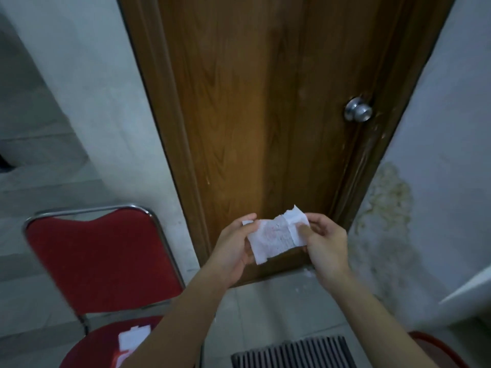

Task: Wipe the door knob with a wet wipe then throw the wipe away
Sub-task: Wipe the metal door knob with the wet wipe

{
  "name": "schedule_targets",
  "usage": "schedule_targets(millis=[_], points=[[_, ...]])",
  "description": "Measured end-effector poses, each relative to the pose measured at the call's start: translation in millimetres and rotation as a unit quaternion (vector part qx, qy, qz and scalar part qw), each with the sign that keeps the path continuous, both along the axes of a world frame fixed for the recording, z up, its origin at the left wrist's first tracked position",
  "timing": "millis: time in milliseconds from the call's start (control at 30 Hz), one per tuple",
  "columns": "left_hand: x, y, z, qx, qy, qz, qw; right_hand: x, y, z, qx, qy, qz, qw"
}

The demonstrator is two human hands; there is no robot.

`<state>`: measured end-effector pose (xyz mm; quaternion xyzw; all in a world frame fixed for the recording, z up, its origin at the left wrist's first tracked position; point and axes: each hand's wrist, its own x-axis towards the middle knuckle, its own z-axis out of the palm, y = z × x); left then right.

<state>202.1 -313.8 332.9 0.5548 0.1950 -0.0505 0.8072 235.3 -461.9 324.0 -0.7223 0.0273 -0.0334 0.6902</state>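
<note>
Pretty dim room, kind of a washed-out bluish light. There's a brown wood-grain door (252, 115) in a matching wooden frame (170, 144), shut, with pale painted walls either side. The right wall (446, 128) has a yellowish stain (385, 205) low down beside the frame, looks like peeling or damp. Floor (265, 309) is light tile. On the left sits a red padded chair (98, 261) with a chrome tube frame, backrest toward the left wall (66, 102). A dark ribbed grille (292, 351) lies at the bottom edge.
</note>
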Motion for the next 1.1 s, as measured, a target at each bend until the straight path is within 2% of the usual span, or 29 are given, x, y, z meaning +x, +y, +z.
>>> schedule_targets(millis=[100, 200, 300, 367, 400, 467, 533, 600, 667, 800, 967, 1033, 1100], points=[[26.8, -20.1, 9.4, 0.047, -0.007, 0.031, 0.998, 15.9, -9.2, 8.0, -0.120, -0.153, -0.077, 0.978], [56.4, -35.6, 23.5, 0.001, -0.017, 0.012, 1.000, 37.7, -9.8, 8.9, -0.218, -0.296, -0.049, 0.929], [79.8, -41.4, 36.2, -0.075, -0.011, -0.014, 0.997, 56.1, -3.7, 10.1, -0.290, -0.326, 0.031, 0.899], [102.2, -41.4, 38.7, -0.062, -0.022, -0.015, 0.998, 72.7, -4.7, 11.2, -0.312, -0.334, 0.049, 0.888], [116.7, -41.3, 39.2, -0.046, -0.033, -0.012, 0.998, 84.3, -6.8, 13.6, -0.288, -0.335, 0.039, 0.896], [141.7, -40.0, 39.8, -0.026, -0.053, -0.002, 0.998, 106.4, -11.8, 21.5, -0.177, -0.301, -0.007, 0.937], [166.3, -39.9, 42.2, -0.027, -0.063, 0.003, 0.998, 131.8, -15.6, 31.1, -0.066, -0.209, -0.037, 0.975], [186.8, -41.5, 46.4, -0.040, -0.078, -0.005, 0.996, 155.8, -17.0, 39.8, 0.053, -0.065, 0.032, 0.996], [211.9, -42.6, 49.4, -0.045, -0.097, -0.011, 0.994, 182.2, -17.4, 42.9, 0.126, 0.020, 0.100, 0.987], [255.2, -39.4, 54.8, 0.001, -0.113, 0.014, 0.993, 224.7, -19.3, 46.6, 0.111, -0.019, 0.050, 0.992], [297.5, -37.6, 60.7, 0.125, -0.106, -0.036, 0.986, 265.2, -27.3, 50.3, 0.079, -0.047, 0.099, 0.991], [309.0, -40.9, 63.1, 0.125, -0.109, -0.067, 0.984, 279.0, -33.6, 50.8, 0.157, -0.031, 0.115, 0.980], [320.5, -49.3, 64.5, 0.083, -0.117, -0.068, 0.987, 291.7, -41.7, 52.8, 0.282, 0.001, 0.134, 0.950]])
